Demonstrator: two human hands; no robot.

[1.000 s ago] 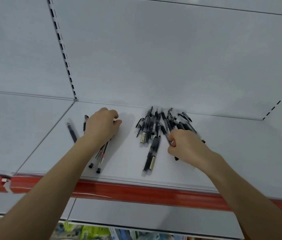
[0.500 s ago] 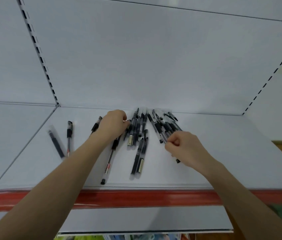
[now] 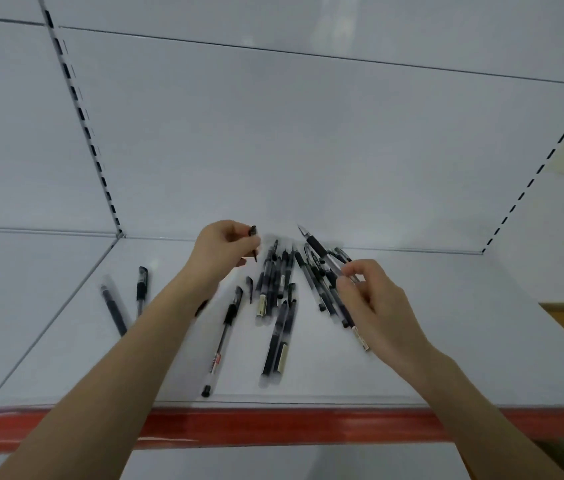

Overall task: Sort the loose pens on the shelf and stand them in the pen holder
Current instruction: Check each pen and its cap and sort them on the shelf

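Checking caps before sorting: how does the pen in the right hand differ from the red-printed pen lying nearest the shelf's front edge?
The held pen is pinched in the right hand, tilted up; the red-printed pen lies flat on the shelf, untouched. The held pen's tip is bare; the red-printed pen looks capped. Both have black grips.

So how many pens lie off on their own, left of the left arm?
2: one dark pen farthest left, one capped pen beside it. The left arm may hide more.
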